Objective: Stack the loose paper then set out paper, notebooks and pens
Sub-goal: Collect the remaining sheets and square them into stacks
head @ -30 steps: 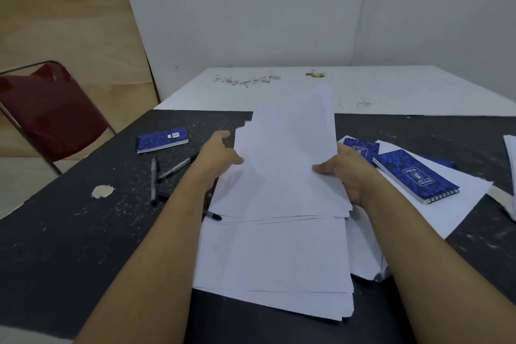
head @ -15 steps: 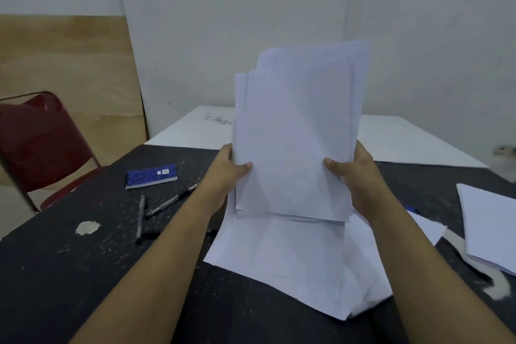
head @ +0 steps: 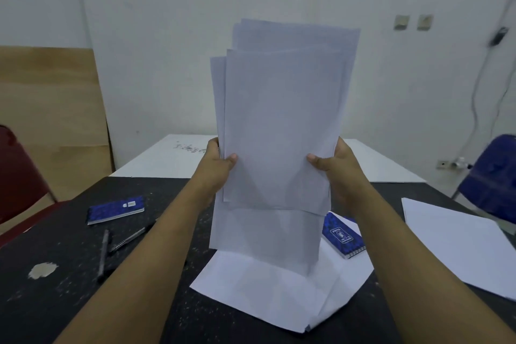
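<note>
Paper sheaf point(head: 282, 126) upright, pinched between both hands' fingers point(head: 230, 158).

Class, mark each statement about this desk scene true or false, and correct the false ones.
1. Both hands hold the paper bundle upright. True.
2. The sheets' top edges are flush. False: they are staggered.
3. A blue notebook lies left of the left hand. True.
4. The pens lie on the sheets on the table. False: they lie on the dark table.
5. The right hand is free. False: its grip is on the bundle's edge.
</note>
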